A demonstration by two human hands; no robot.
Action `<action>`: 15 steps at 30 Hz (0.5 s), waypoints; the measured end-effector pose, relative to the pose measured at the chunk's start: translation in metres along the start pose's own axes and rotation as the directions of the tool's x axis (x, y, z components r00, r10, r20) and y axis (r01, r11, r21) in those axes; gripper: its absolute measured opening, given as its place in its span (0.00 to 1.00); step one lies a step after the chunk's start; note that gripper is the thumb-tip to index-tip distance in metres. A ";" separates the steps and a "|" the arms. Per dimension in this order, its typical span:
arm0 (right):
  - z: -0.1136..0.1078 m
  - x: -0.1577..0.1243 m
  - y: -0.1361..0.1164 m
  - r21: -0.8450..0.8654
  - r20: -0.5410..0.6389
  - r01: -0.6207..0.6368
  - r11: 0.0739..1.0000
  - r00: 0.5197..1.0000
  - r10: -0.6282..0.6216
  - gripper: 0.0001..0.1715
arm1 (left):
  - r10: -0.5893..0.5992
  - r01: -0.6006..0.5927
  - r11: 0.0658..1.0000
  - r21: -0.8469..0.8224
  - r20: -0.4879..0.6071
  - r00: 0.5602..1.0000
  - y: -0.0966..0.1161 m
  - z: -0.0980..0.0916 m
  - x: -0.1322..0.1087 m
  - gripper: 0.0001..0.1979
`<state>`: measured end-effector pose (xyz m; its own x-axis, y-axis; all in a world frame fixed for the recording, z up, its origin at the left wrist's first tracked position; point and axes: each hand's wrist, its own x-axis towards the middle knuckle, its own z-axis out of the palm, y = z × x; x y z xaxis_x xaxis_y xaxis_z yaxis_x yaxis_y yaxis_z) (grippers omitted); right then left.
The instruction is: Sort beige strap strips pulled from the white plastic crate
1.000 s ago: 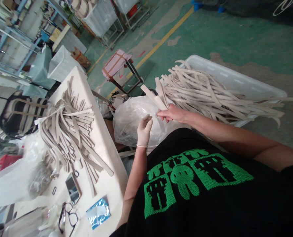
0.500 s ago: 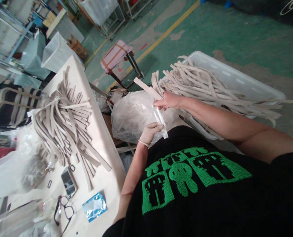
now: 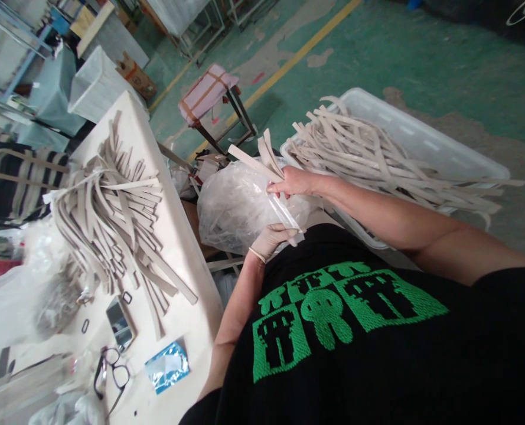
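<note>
My right hand (image 3: 294, 180), bare, is closed around a few flat beige straps (image 3: 256, 162) whose ends stick out to the upper left. A shiny whitish strip (image 3: 286, 213) runs down from its fingers to my left hand (image 3: 273, 241). That left hand wears a pale glove and pinches the strip's lower end near my waist. Whether the strip is part of a strap or a separate piece, I cannot tell. Behind both hands bulges a clear plastic bag (image 3: 229, 206) with whitish contents.
To the right, a translucent bin (image 3: 443, 147) is heaped with loose beige straps (image 3: 359, 144). A tied bundle of straps (image 3: 111, 218) lies on the white table (image 3: 178, 248), with a phone (image 3: 120, 324), glasses (image 3: 116, 375) and a blue packet (image 3: 168, 367). Beyond stands a pink-covered stool (image 3: 209, 94).
My right hand has shifted slightly left with the straps, whose ends now point further left. My left hand stays near my waist, still pinching the strip. The view has shifted a little.
</note>
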<state>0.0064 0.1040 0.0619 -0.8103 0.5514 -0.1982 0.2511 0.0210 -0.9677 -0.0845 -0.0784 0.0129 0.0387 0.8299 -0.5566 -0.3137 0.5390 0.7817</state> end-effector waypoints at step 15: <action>-0.010 -0.099 0.040 0.111 0.173 -0.061 0.992 0.984 0.041 0.30 | 0.044 -0.310 0.825 -0.473 -0.492 0.869 0.040 -0.025 0.005 0.15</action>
<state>0.1021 0.0586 0.0445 -0.8785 0.3996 -0.2617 0.2397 -0.1052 -0.9651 -0.1207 -0.0559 0.0344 -0.4471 0.6745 -0.5876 -0.7194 0.1193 0.6843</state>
